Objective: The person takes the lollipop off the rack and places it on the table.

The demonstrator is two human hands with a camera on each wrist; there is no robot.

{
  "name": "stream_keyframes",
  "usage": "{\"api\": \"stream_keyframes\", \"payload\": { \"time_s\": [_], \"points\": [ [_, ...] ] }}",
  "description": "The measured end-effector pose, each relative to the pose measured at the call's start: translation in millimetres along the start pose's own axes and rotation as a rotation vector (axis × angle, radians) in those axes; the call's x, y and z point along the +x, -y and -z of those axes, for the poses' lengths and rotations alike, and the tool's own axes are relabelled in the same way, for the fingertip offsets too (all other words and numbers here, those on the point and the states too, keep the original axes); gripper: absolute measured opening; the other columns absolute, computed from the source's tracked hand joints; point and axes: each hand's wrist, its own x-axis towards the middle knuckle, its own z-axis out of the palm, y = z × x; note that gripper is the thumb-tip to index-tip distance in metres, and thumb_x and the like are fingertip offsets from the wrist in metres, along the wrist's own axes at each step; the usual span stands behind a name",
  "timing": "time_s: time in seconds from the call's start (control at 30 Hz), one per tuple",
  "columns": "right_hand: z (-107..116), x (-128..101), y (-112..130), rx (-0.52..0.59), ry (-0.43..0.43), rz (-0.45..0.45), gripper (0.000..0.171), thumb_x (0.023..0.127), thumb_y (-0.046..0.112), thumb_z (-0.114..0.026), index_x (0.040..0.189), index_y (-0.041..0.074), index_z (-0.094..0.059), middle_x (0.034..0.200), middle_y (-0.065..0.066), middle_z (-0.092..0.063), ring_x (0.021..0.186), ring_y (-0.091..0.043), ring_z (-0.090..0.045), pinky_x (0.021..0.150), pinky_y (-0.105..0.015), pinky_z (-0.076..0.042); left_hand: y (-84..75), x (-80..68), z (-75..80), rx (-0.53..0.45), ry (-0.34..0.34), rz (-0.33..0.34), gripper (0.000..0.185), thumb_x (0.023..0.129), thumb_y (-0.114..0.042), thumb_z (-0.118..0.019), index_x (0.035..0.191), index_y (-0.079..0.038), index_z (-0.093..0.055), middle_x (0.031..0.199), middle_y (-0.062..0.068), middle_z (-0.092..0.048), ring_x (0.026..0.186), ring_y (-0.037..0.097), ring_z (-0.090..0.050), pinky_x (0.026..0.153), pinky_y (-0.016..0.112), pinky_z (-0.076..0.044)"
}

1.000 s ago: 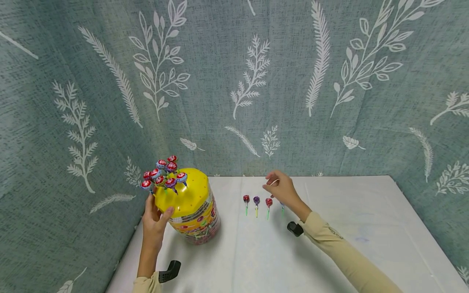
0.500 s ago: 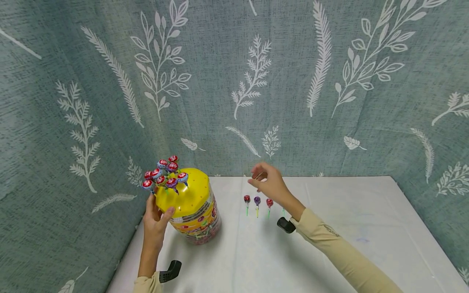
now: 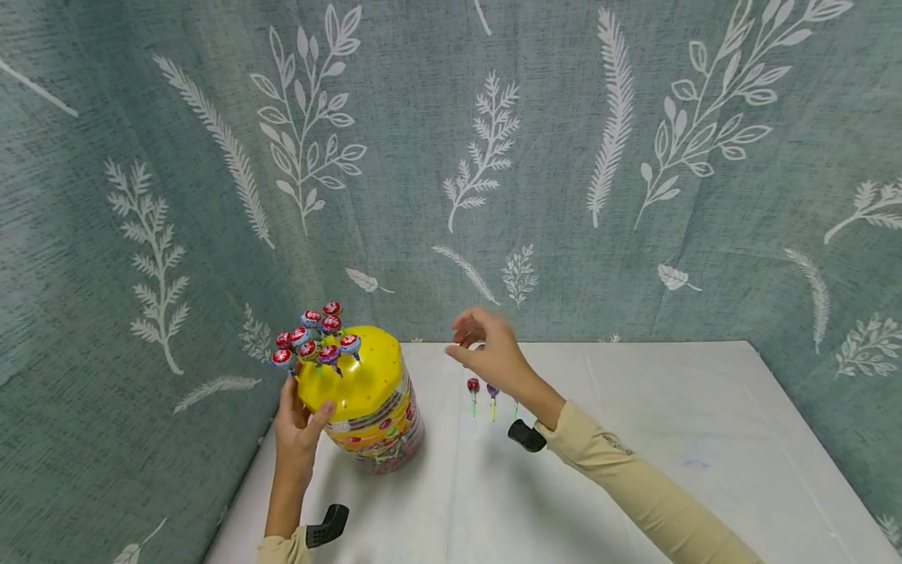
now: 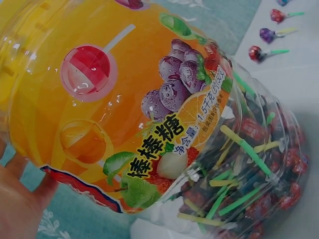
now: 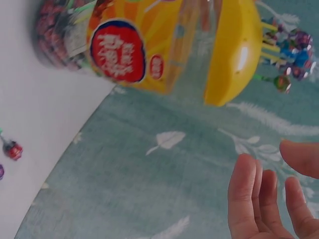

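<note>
A large clear plastic jar (image 3: 380,431) with a yellow lid (image 3: 369,372) and an orange fruit label stands on the left of the table. Loose lollipops show through its lower part. Several wrapped lollipops (image 3: 329,353) stick up from the lid's left side. My left hand (image 3: 296,431) grips the jar near the lid, thumb at the front rim and fingers round the left side. To the jar's right, my right hand (image 3: 493,356) hovers with fingers loosely bent; the right wrist view shows thumb and fingers apart, nothing between them.
On the white table (image 3: 669,439) lies a row of lollipops, among them a dark red one (image 3: 473,385) and a purple one (image 3: 492,389). My right forearm covers part of the row. A green leaf-patterned cloth (image 3: 423,157) hangs behind and at the left.
My right hand has moved left toward the jar, passing above the lollipop row; its forearm now covers more of the row's right end. The left hand and the jar stay in place.
</note>
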Motion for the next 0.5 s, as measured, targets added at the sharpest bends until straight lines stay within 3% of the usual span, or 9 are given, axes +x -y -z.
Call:
{"api": "stream_keyframes", "payload": {
  "time_s": [0.07, 0.3, 0.5],
  "points": [
    [-6, 1, 4, -0.003, 0.013, 0.002, 0.025, 0.084, 0.005, -0.07, 0.105, 0.004, -0.057, 0.094, -0.014, -0.062, 0.082, -0.024, -0.061, 0.064, -0.031, -0.051, 0.0, -0.5, 0.7, -0.003, -0.005, -0.001, 0.074, 0.088, -0.001, -0.057, 0.148, -0.029, -0.025, 0.143, 0.002, -0.04, 0.122, 0.017, -0.043, 0.094, 0.016, -0.039],
    [-19, -5, 55, 0.017, 0.059, 0.039, 0.023, 0.082, -0.006, -0.066, 0.101, -0.004, -0.054, 0.09, -0.019, -0.06, 0.081, -0.033, -0.061, 0.067, -0.031, -0.052, 0.3, -1.1, 1.6, 0.004, -0.003, -0.022, 0.074, 0.089, 0.0, -0.056, 0.149, -0.028, -0.025, 0.142, 0.003, -0.041, 0.121, 0.017, -0.044, 0.094, 0.016, -0.04],
    [-33, -1, 65, -0.003, 0.088, 0.054, 0.023, 0.082, -0.005, -0.067, 0.101, -0.002, -0.054, 0.09, -0.017, -0.061, 0.082, -0.03, -0.061, 0.065, -0.019, -0.048, -0.9, -0.7, 0.4, 0.005, -0.002, -0.018, 0.073, 0.089, -0.001, -0.057, 0.149, -0.029, -0.024, 0.143, 0.003, -0.04, 0.122, 0.017, -0.044, 0.094, 0.016, -0.04]
  ]
}}
